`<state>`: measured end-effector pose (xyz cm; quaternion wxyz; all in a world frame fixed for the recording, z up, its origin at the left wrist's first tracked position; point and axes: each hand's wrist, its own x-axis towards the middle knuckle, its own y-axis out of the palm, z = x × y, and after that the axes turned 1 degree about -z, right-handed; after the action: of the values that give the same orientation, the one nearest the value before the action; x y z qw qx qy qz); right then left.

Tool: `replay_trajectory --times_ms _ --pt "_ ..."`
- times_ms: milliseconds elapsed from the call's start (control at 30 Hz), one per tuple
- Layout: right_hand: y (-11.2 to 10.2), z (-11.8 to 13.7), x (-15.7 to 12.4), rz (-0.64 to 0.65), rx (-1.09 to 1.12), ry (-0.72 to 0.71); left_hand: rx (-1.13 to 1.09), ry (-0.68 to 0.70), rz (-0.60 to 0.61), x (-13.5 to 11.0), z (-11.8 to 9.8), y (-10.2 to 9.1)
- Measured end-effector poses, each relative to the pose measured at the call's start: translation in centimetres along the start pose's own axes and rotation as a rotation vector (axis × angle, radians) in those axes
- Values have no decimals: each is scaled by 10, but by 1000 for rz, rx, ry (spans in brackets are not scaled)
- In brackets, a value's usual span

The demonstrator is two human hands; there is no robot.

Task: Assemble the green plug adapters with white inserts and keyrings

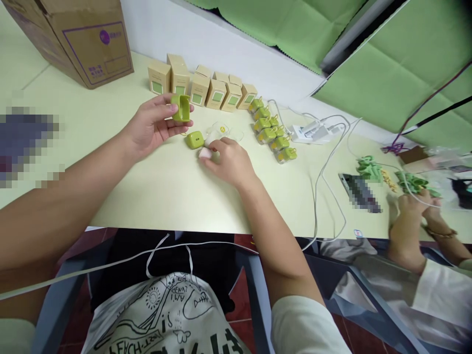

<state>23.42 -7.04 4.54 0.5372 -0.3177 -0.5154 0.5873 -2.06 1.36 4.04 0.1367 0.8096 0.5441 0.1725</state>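
Observation:
My left hand (151, 125) holds a small green case cover (180, 107) pinched between thumb and fingers, raised a little above the pale table (155, 182). A second green case piece (194, 139) lies on the table just below it. My right hand (228, 160) rests on the table beside that piece, fingers curled around a small white object (205, 153). A clear plastic wrapper (223, 131) lies just behind the right hand.
Several small tan boxes (201, 89) stand in a row at the back, with several green cases (273, 132) lined up to their right. A large cardboard carton (79, 39) sits far left. White cables and a charger (313, 132) lie right. Another person's hands (413, 206) work with green items at the right.

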Motion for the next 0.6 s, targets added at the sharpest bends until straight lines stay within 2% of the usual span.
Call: replay_trajectory --times_ms 133,267,333,467,600 --pt "3 11 -2 35 -106 -10 21 -22 10 -3 3 5" --pt "7 4 -3 -46 -5 -16 29 -28 27 -3 7 4" --pt "10 -4 -2 -142 149 -24 28 -25 45 -1 10 1" --pt "12 -15 3 -325 591 0 31 -31 82 1 13 -4" --pt "14 -21 10 -323 910 70 36 -95 164 0 15 -2"
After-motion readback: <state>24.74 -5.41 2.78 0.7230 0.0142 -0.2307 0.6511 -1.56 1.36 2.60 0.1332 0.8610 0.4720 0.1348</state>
